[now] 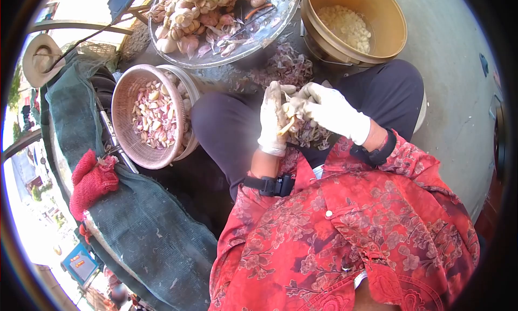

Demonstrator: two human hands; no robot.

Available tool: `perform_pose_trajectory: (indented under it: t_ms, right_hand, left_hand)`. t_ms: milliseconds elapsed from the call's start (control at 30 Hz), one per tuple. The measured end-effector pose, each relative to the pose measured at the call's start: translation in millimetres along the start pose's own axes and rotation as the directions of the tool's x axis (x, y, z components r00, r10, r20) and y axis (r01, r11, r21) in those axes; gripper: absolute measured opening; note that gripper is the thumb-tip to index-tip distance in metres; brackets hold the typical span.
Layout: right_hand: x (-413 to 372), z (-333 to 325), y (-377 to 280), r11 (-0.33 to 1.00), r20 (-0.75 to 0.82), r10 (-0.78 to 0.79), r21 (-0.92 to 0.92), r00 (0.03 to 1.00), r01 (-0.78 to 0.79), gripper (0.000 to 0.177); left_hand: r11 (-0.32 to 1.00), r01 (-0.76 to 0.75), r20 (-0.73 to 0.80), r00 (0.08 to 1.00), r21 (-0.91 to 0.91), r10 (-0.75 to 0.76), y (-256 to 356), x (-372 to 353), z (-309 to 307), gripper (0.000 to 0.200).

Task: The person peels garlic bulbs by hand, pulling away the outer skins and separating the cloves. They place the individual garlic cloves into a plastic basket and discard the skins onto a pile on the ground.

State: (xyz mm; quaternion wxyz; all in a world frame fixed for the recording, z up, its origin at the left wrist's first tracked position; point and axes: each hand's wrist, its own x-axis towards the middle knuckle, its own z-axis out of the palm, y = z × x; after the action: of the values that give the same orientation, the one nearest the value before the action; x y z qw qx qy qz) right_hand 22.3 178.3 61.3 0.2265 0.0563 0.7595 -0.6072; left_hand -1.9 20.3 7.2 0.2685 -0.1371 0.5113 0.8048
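Head view: my gloved left hand [272, 123] and right hand [332, 112] both pinched tight on a garlic bulb [289, 114] over my lap [229, 122], skins [314, 137] underneath, looks mid-split, next move needs a firm thumb pry to free one clove.

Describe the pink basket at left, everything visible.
The basket is round and pinkish-brown, a fine lattice that looks like plastic. It sits tilted, mouth toward the camera, nested in a pale bowl. A heap of pink and white garlic cloves lies inside. It stands between a green cloth and the person's dark-trousered knee.
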Motion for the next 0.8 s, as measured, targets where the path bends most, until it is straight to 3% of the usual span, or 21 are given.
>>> perform_pose_trajectory:
  t_ms: [33, 67, 133, 200, 267, 400, 467, 500, 567, 633, 667, 700, 767, 800]
  right_hand:
    - [-5, 3, -23, 0.966, -0.023, 0.054, -0.252, 0.998, -0.058, 0.045]
    - [-7, 13, -17, 0.954, -0.077, -0.052, -0.297, 0.996, 0.027, 0.049]
    - [-6, 20, -10, 0.951, -0.098, -0.144, -0.288, 0.985, 0.11, 0.048]
    - [-5, 21, -10, 0.935, -0.055, -0.138, -0.337, 0.989, 0.112, 0.046]
    - [-6, 22, -10, 0.915, -0.013, -0.128, -0.387, 0.992, 0.113, 0.044]
    - [-2, 33, 3, 0.851, -0.056, -0.178, -0.509, 0.983, 0.125, 0.037]
    - [-2, 34, 7, 0.84, -0.08, -0.191, -0.529, 0.978, 0.121, 0.035]
    - [-2, 32, 7, 0.815, -0.052, -0.278, -0.541, 0.959, 0.207, 0.029]
    - [0, 29, 9, 0.78, -0.023, -0.367, -0.553, 0.93, 0.294, 0.022]
    - [4, 30, 13, 0.922, -0.111, -0.221, -0.348, 0.969, 0.17, 0.028]
    - [3, 28, 14, 0.921, -0.109, -0.222, -0.349, 0.969, 0.172, 0.028]
    - [1, 25, 6, 0.987, -0.113, -0.116, -0.121, 0.987, 0.103, 0.028]
    - [-1, 21, 6, 0.933, -0.01, 0.107, 0.345, 0.994, -0.097, 0.035]
    - [0, 19, 10, 0.934, -0.009, 0.105, 0.344, 0.994, -0.096, 0.035]
  left_hand:
    - [0.998, -0.061, -0.024, 0.998, 0.009, 0.061, -2, 2, 0, 0.044]
    - [0.992, -0.121, -0.046, 0.991, 0.02, 0.122, -4, 3, 1, 0.043]
    - [0.993, -0.118, -0.055, 0.991, 0.028, 0.119, -1, 1, 1, 0.042]
    - [0.993, -0.114, -0.066, 0.991, 0.038, 0.117, 3, -1, 1, 0.041]
    - [0.957, -0.217, -0.052, 0.972, 0.19, 0.231, 7, -3, 4, 0.038]
    - [0.948, -0.224, -0.045, 0.97, 0.228, 0.24, -5, 4, -4, 0.034]
    - [0.93, -0.312, -0.001, 0.948, 0.194, 0.318, -14, 8, -10, 0.031]
    - [0.929, -0.313, 0.001, 0.948, 0.195, 0.319, -9, 5, -8, 0.031]
    - [0.984, 0.018, -0.004, 1.0, -0.18, -0.02, 4, -2, -5, 0.029]
    - [0.995, -0.037, -0.001, 0.999, -0.088, 0.037, 0, 4, -12, 0.029]
    - [0.996, -0.09, 0.007, 0.996, 0.005, 0.09, -2, 6, -15, 0.029]
    - [0.996, -0.091, 0.005, 0.996, 0.003, 0.091, 2, 3, -10, 0.029]
    - [0.978, -0.043, -0.107, 0.994, -0.203, 0.022, 14, -3, 3, 0.029]
    - [0.978, -0.046, -0.107, 0.994, -0.204, 0.024, 14, -3, 0, 0.029]
